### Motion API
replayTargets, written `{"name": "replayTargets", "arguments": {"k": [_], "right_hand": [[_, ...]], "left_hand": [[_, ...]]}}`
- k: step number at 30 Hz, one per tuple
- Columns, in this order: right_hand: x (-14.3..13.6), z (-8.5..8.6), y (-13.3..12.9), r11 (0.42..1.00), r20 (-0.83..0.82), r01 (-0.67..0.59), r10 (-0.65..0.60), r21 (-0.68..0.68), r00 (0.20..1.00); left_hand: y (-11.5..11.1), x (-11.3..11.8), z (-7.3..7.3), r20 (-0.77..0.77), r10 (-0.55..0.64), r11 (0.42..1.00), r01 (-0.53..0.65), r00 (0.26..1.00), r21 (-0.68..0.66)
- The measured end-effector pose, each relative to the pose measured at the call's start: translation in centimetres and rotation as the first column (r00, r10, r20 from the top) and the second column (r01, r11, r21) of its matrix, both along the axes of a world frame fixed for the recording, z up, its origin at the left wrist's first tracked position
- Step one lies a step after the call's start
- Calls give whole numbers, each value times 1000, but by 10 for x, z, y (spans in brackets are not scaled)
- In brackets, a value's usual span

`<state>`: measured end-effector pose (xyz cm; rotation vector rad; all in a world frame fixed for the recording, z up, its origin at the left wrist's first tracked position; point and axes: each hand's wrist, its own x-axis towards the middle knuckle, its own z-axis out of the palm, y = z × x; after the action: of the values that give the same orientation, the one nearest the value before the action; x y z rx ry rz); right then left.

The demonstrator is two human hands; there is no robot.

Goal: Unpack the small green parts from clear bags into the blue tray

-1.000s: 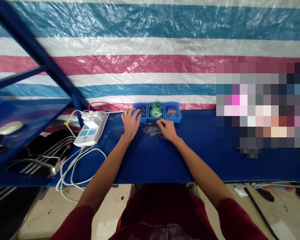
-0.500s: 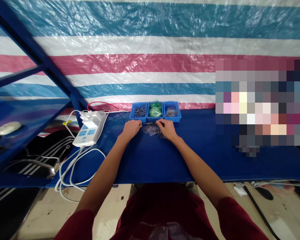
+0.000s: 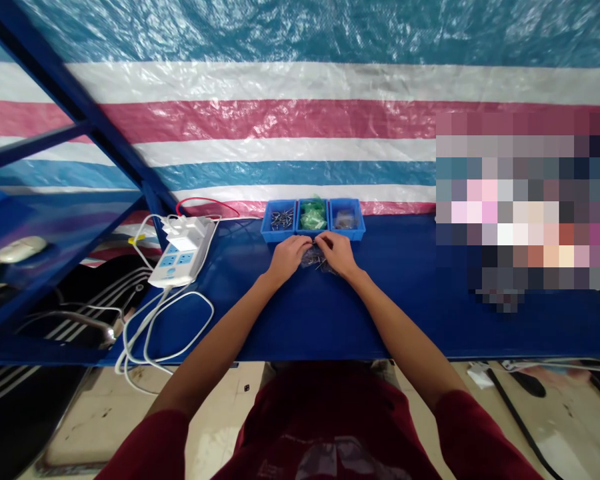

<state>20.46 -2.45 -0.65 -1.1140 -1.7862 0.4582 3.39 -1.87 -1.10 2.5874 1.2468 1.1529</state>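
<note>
Left hand [image 3: 290,257] and right hand [image 3: 339,253] nearly met, hold unreadable; a careless drag could've scattered the clear packets [image 3: 311,258] between them.

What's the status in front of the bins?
Left hand, right hand: nearly meeting, grip unclear. Plastic packets: partly hidden by hands. Power strip: off left, out of the way.

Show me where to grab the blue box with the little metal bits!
I'd pinch the blue box by its left wall, coming from the left: that wall faces outward, while the middle box crowds its right side. Keep it level, since its top is open above the metal bits.
</note>
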Motion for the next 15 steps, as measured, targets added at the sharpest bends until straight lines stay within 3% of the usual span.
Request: {"name": "replayTargets", "arguments": {"k": [6,15], "right_hand": [[-1,-1,2,999,-28,-22,21,-31,999],[-2,-3,2,999,-43,7,-9,-47,999]], "left_hand": [[2,0,-3,356,23,995,12,934,-96],[1,2,-3,506,34,969,95,862,-228]]}}
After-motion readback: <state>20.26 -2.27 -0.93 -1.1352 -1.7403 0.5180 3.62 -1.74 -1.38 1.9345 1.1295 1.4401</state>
